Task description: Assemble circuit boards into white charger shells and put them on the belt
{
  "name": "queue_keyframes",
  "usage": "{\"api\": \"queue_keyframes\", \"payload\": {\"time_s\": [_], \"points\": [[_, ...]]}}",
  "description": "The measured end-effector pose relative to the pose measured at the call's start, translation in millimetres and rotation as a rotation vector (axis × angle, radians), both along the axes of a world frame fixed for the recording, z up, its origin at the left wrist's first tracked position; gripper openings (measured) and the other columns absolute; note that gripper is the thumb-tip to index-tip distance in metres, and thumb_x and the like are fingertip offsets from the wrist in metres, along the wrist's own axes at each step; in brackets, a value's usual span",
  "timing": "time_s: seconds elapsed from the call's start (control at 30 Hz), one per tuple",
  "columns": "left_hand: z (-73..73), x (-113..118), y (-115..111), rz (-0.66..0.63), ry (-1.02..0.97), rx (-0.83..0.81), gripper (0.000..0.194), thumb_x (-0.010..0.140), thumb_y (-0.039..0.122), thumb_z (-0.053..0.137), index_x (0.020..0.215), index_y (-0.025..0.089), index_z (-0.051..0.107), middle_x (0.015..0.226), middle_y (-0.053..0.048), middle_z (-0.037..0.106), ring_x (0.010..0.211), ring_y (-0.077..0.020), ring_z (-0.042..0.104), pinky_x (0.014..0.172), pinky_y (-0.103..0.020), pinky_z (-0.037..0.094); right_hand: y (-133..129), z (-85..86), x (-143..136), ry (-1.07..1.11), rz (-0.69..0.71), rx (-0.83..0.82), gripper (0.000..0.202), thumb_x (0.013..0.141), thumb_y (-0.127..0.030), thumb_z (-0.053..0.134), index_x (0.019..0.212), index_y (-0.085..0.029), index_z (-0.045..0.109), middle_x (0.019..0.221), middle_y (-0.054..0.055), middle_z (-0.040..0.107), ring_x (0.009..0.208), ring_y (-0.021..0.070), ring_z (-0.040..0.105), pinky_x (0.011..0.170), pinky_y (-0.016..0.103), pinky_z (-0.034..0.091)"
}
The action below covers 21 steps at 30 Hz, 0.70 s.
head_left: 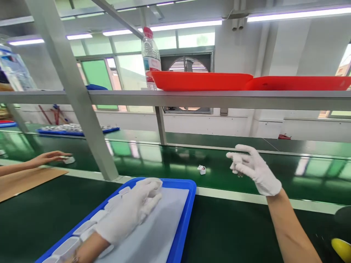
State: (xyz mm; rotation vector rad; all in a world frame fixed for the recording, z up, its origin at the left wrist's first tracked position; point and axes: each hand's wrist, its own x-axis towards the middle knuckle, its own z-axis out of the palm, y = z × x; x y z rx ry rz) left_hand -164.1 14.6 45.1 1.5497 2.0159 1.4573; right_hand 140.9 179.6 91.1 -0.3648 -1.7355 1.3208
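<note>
My left hand (131,210), in a white glove, is over the blue tray (192,197). Its fingers curl down near the tray's far edge, and whatever they hold is hidden. White plastic cases (67,246) lie in rows along the tray's left side, partly under my forearm; a pale sheet (167,219) covers the tray bottom. My right hand (253,170), also gloved in white, reaches over the shiny green conveyor belt (175,157). Its fingers are apart, with nothing plainly held. To its left, a small white piece (202,169) with dark and reddish details rests on the belt.
At left, another person's bare hand (51,157) is by a white piece (69,160), above brown cardboard (30,180). A metal post (74,80) and shelf (214,99) cross in front, carrying red trays (203,80) and a bottle (150,58). A loaded blue tray (74,132) stands behind.
</note>
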Motion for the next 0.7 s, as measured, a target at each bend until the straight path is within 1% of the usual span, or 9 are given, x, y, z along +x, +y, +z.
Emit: {"api": "queue_keyframes", "payload": {"time_s": [0.07,0.1,0.17,0.23,0.37,0.47,0.53,0.6,0.7], "points": [[2.2,36,9,-0.130,-0.026,-0.019,0.025,0.076,0.039,0.064,0.097,0.026,0.063,0.088,-0.004,0.068,0.079,-0.0220,0.065,0.076,-0.034,0.053,-5,-5.3,-9,-0.048,0.031,0.081,0.037,0.079,-0.022,0.070,0.112,-0.023,0.054,0.116,0.010,0.063,0.091,0.0151,0.063,0.078,0.031,0.054],[-0.3,54,13,-0.251,-0.093,-0.033,0.032,0.076,0.036,0.066,0.106,0.027,0.057,0.100,-0.006,0.069,0.084,-0.0216,0.065,0.078,-0.033,0.053,-5,-8.2,-13,-0.067,0.048,0.121,0.033,0.080,-0.021,0.069,0.110,-0.021,0.057,0.113,0.009,0.063,0.093,0.0156,0.062,0.082,0.032,0.053],[-11.8,87,24,-0.525,-0.244,-0.023,0.051,0.076,0.030,0.066,0.123,0.027,0.046,0.114,-0.010,0.067,0.084,-0.0205,0.066,0.081,-0.035,0.054,-5,-13.3,-18,-0.113,0.080,0.193,0.028,0.081,-0.020,0.066,0.109,-0.020,0.060,0.102,0.007,0.063,0.091,0.0158,0.062,0.084,0.034,0.052],[-28.5,110,34,-0.622,-0.287,-0.024,0.049,0.077,0.025,0.065,0.123,0.026,0.049,0.124,-0.013,0.063,0.095,-0.0229,0.066,0.090,-0.038,0.051,-4,-15.4,-20,-0.179,0.095,0.272,0.025,0.084,-0.020,0.062,0.109,-0.020,0.062,0.096,0.005,0.062,0.086,0.0152,0.061,0.081,0.033,0.053],[-59.1,121,48,-0.572,-0.291,-0.106,0.040,0.079,0.024,0.062,0.119,0.026,0.059,0.130,-0.010,0.061,0.119,-0.0278,0.056,0.105,-0.042,0.042,-7,-10.8,-17,-0.296,0.073,0.500,0.029,0.091,-0.018,0.053,0.118,-0.025,0.062,0.101,0.006,0.061,0.093,0.0159,0.058,0.081,0.032,0.051],[-71.0,112,51,-0.519,-0.287,-0.154,0.038,0.081,0.030,0.062,0.119,0.031,0.061,0.130,-0.007,0.062,0.120,-0.0289,0.055,0.104,-0.042,0.043,-12,-8.6,-15,-0.402,0.096,0.590,0.033,0.095,-0.019,0.048,0.125,-0.027,0.059,0.100,0.006,0.061,0.100,0.0171,0.056,0.089,0.035,0.048],[-74.5,108,51,-0.493,-0.305,-0.165,0.039,0.081,0.031,0.062,0.120,0.033,0.061,0.129,-0.005,0.062,0.120,-0.0288,0.055,0.104,-0.042,0.043,-15,-10.7,-16,-0.476,0.152,0.566,0.036,0.095,-0.016,0.047,0.128,-0.028,0.057,0.101,0.005,0.060,0.098,0.0164,0.056,0.086,0.032,0.049],[-75.3,107,50,-0.461,-0.348,-0.158,0.037,0.079,0.029,0.064,0.116,0.031,0.062,0.121,-0.006,0.065,0.114,-0.0280,0.058,0.099,-0.041,0.046,-18,-14.6,-19,-0.520,0.210,0.496,0.042,0.091,-0.011,0.050,0.130,-0.028,0.053,0.097,0.003,0.062,0.090,0.0148,0.058,0.080,0.028,0.051],[-72.5,108,48,-0.426,-0.430,-0.144,0.023,0.070,0.027,0.073,0.087,0.025,0.058,0.096,-0.003,0.066,0.084,-0.0214,0.065,0.080,-0.034,0.053,-22,-18.6,-25,-0.579,0.227,0.433,0.044,0.086,-0.007,0.055,0.125,-0.028,0.054,0.086,0.000,0.064,0.079,0.0135,0.057,0.072,0.025,0.050]]}}
